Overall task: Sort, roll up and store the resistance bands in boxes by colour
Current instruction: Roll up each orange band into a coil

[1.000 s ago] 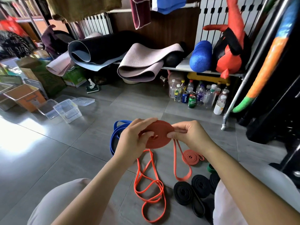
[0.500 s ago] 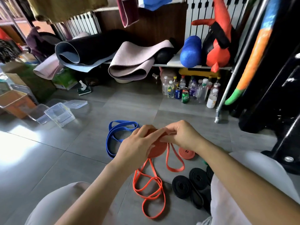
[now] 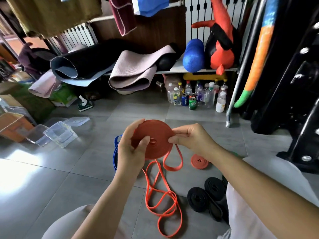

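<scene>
A flat round coil of red resistance band (image 3: 156, 135) is held upright above the floor. My left hand (image 3: 132, 149) grips its left side, thumb near the centre. My right hand (image 3: 189, 138) pinches the coil's right edge, where a short loose loop of the band (image 3: 172, 164) hangs down. A thin orange band (image 3: 160, 199) lies tangled on the floor below. A small rolled red band (image 3: 199, 161) lies to the right. A blue band (image 3: 115, 152) shows behind my left hand. Black rolled bands (image 3: 207, 194) lie by my right knee.
Clear plastic boxes (image 3: 60, 135) and a lid (image 3: 78, 119) stand on the grey tiles at left, beside an orange box (image 3: 12, 126). Bottles and cans (image 3: 196, 97) line up under a shelf with rolled mats (image 3: 131, 73). A black machine frame (image 3: 293, 100) stands at right.
The coil has grown wider as more band was wound on, and the hanging loop is shorter. Both hands have lifted and turned the coil.
</scene>
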### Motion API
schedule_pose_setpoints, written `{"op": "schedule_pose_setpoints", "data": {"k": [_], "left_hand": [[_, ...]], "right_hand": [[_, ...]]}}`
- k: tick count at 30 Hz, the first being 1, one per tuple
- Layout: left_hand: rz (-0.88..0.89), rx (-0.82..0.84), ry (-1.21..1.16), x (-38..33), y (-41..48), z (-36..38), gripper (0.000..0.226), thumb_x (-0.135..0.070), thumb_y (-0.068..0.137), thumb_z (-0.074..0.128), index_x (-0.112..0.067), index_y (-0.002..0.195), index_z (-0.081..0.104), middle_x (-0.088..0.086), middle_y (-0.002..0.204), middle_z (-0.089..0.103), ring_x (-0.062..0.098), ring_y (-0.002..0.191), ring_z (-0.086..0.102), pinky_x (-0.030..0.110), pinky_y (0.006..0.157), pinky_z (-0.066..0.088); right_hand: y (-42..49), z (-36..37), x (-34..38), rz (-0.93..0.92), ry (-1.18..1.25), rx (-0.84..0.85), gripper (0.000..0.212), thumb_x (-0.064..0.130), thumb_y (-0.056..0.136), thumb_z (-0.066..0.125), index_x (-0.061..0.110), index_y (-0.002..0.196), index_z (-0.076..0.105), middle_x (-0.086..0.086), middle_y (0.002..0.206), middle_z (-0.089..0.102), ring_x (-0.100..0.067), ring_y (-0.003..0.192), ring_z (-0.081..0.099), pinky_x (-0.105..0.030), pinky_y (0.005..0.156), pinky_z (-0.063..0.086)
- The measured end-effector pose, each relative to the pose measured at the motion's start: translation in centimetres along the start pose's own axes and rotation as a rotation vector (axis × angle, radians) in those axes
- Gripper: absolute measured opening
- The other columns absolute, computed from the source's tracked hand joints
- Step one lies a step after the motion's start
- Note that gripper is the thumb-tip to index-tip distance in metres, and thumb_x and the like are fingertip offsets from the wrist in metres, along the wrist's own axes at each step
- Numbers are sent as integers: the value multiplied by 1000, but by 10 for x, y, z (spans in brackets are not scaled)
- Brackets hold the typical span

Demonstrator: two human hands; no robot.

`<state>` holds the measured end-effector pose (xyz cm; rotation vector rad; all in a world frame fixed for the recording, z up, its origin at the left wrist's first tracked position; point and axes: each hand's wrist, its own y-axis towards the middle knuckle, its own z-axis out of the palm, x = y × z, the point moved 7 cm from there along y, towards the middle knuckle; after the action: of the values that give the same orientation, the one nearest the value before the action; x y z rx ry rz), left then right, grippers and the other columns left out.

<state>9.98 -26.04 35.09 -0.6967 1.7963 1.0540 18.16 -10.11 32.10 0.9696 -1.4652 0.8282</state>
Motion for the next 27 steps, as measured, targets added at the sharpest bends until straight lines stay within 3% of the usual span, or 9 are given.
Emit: {"op": "schedule_pose_setpoints", "data": {"k": [4,7,10,12,14,17,20,23,27], "left_hand": [[-38,36,9,5,0,4,47,-5,83,62,-44,107,49,-17,110,54,-8,96,54,6,77,44],[-11,116,252,7,0,8,46,-3,80,68,-33,105,44,-11,107,49,1,94,53,18,76,45],[166,213,678,3,0,12,61,-15,69,79,-21,120,47,-1,126,44,24,107,52,32,73,46],[336,341,851,-2,-7,22,75,-19,68,80,-29,131,41,1,135,43,26,115,51,36,74,49],[403,441,932,-6,-15,33,70,-18,77,72,-38,135,39,-1,132,48,26,112,53,36,71,49],[331,491,807,-1,-17,38,56,-11,86,61,-34,135,48,-1,114,57,24,100,55,33,72,47],[287,401,663,3,-11,27,52,-4,83,63,-30,128,56,-7,102,53,21,94,54,24,74,42],[200,324,564,6,-5,15,52,-2,82,64,-30,125,57,-12,102,50,12,95,52,4,78,35],[128,180,412,-2,2,1,56,1,82,64,-39,119,54,-18,101,51,0,96,50,-2,81,31]], "right_hand": [[0,-4,2,11,52,0,24,-1,76,71,13,96,71,13,85,71,-1,77,68,-13,73,52],[-1,-5,1,46,-31,22,25,1,75,74,6,100,72,4,89,72,-2,74,68,-12,73,53],[-1,1,-3,54,-180,78,25,4,76,74,9,101,73,-1,92,74,-6,81,70,-17,78,54],[-2,6,-8,63,-250,111,23,5,78,73,11,100,73,-4,92,74,-11,85,70,-25,83,55],[-2,8,-9,56,-279,115,21,5,77,73,11,98,73,-6,92,74,-14,86,70,-31,85,56],[-2,9,-6,37,-258,99,22,5,75,76,10,96,74,-6,92,74,-15,88,70,-35,87,55],[-2,5,-5,57,-177,63,30,6,72,78,10,101,73,-6,97,73,-11,90,69,-31,90,53],[-3,3,-3,51,-149,56,30,8,72,79,12,101,73,-3,96,74,-10,90,69,-32,92,53],[-2,0,-2,55,-147,36,29,9,73,78,12,101,73,-3,96,74,-10,91,69,-32,92,53]]}}
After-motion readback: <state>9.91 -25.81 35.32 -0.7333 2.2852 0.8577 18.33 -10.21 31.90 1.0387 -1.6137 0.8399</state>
